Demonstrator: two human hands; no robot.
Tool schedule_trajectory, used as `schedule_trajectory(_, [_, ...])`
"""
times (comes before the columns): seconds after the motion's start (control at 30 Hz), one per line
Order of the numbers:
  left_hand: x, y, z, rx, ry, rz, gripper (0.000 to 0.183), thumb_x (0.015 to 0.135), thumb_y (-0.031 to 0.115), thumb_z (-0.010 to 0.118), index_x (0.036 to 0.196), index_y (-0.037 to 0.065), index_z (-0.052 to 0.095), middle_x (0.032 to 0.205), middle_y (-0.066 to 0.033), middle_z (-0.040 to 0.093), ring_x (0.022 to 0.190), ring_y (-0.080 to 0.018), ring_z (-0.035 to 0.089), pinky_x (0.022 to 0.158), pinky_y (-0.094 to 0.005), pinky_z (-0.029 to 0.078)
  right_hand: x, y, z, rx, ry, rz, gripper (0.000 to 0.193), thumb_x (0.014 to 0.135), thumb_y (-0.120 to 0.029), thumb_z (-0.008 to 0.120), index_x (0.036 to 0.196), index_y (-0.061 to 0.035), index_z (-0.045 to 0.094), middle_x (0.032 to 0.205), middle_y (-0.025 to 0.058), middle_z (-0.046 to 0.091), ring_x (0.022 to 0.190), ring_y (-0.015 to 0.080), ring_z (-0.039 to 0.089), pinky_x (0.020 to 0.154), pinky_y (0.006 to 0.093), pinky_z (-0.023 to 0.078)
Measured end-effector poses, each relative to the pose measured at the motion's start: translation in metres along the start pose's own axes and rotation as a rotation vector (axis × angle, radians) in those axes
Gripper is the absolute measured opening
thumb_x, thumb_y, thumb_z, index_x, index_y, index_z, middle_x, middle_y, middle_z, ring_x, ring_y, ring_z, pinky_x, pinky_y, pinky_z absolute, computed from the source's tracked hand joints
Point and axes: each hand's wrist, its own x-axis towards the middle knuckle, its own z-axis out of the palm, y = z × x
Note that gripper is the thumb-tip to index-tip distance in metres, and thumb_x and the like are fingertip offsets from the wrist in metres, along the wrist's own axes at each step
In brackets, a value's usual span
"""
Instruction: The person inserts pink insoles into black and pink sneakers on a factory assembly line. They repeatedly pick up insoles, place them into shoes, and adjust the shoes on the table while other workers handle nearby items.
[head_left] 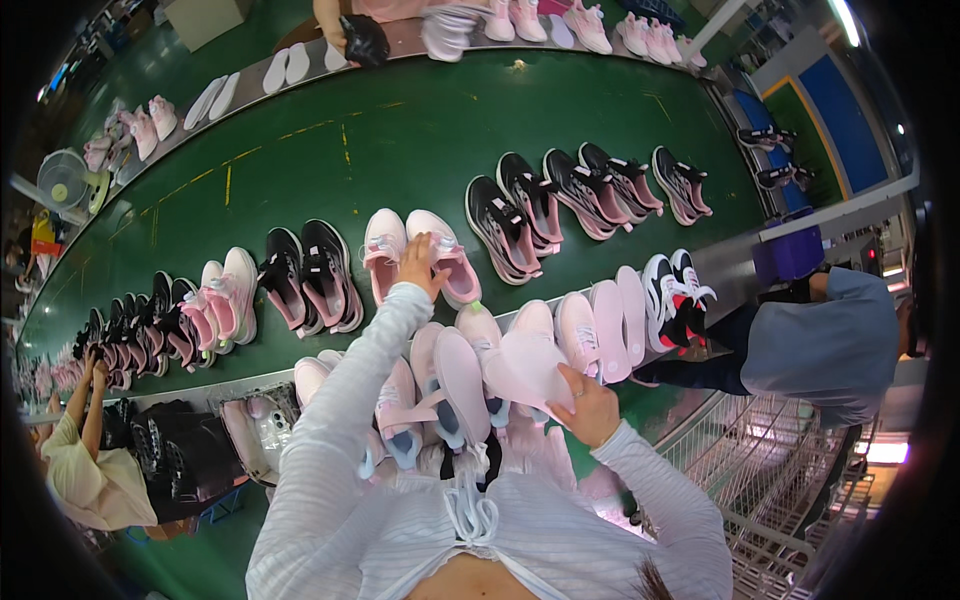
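Observation:
A pair of pale pink sneakers stands on the green conveyor belt, toes away from me. My left hand [420,268] reaches over them, its fingers on the inner side of the right-hand pink sneaker [458,265], at its opening. The left-hand pink sneaker [383,245] of the pair is beside it. Closer to my body, my right hand [592,402] pinches a thin, pale pink, rounded sheet [530,368] by its edge; its exact kind is unclear. Beneath and around this sheet are more pink sneakers [577,325] and flat pink insoles [607,318] along the near ledge.
Black sneakers with pink linings [500,225] line the green belt [300,150] on both sides. Black-and-white sneakers [662,295] sit at the ledge's right. A wire cart [740,450] and a person in grey-blue [825,345] are at right; other people work at far left and across.

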Motion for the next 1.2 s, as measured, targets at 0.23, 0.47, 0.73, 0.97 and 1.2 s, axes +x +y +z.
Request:
schedule_trajectory(0.23, [0.032, -0.009, 0.023, -0.176, -0.053, -0.354, 0.035, 0.077, 0.036, 0.041, 0.091, 0.008, 0.055, 0.078, -0.0164, 0.056, 0.076, -0.0311, 0.054, 0.068, -0.0353, 0.041, 0.152, 0.008, 0.018, 0.640, -0.202, 0.115, 0.019, 0.068, -0.017, 0.048, 0.067, 0.0004, 0.057, 0.054, 0.0107, 0.053, 0.047, 0.0167, 0.050, 0.047, 0.0298, 0.038])
schedule_trajectory(0.47, [0.026, -0.014, 0.027, -0.101, -0.114, -0.324, 0.038, 0.076, 0.042, 0.041, 0.090, 0.010, 0.057, 0.079, -0.0164, 0.056, 0.075, -0.0314, 0.054, 0.067, -0.0350, 0.041, 0.254, -0.006, 0.092, 0.172, -0.313, 0.048, 0.028, 0.069, -0.026, 0.048, 0.069, -0.0001, 0.059, 0.064, 0.0149, 0.057, 0.059, 0.0223, 0.057, 0.055, 0.0314, 0.045])
schedule_trajectory(0.73, [0.025, 0.002, 0.030, -0.169, -0.130, -0.171, 0.040, 0.078, 0.036, 0.041, 0.098, 0.002, 0.052, 0.098, -0.0156, 0.052, 0.090, -0.0294, 0.049, 0.079, -0.0328, 0.037, 0.284, -0.010, 0.153, 0.003, -0.248, 0.148, 0.029, 0.075, -0.024, 0.040, 0.095, -0.0061, 0.053, 0.095, 0.0169, 0.053, 0.085, 0.0284, 0.052, 0.074, 0.0346, 0.041])
schedule_trajectory(0.97, [0.016, -0.004, 0.026, -0.157, -0.032, -0.276, 0.039, 0.078, 0.035, 0.041, 0.099, 0.005, 0.052, 0.096, -0.0166, 0.052, 0.088, -0.0306, 0.050, 0.076, -0.0329, 0.039, 0.295, -0.035, 0.137, 0.063, -0.292, 0.050, 0.029, 0.075, -0.023, 0.041, 0.096, -0.0070, 0.053, 0.105, 0.0159, 0.048, 0.094, 0.0276, 0.048, 0.077, 0.0336, 0.040])
schedule_trajectory(1.2, [0.010, -0.003, 0.029, -0.043, -0.092, -0.304, 0.039, 0.077, 0.036, 0.041, 0.103, 0.007, 0.050, 0.103, -0.0129, 0.049, 0.091, -0.0283, 0.049, 0.079, -0.0328, 0.038, 0.293, -0.027, 0.157, 0.040, -0.286, 0.047, 0.028, 0.073, -0.022, 0.044, 0.092, -0.0053, 0.055, 0.098, 0.0163, 0.052, 0.087, 0.0268, 0.052, 0.075, 0.0337, 0.041])
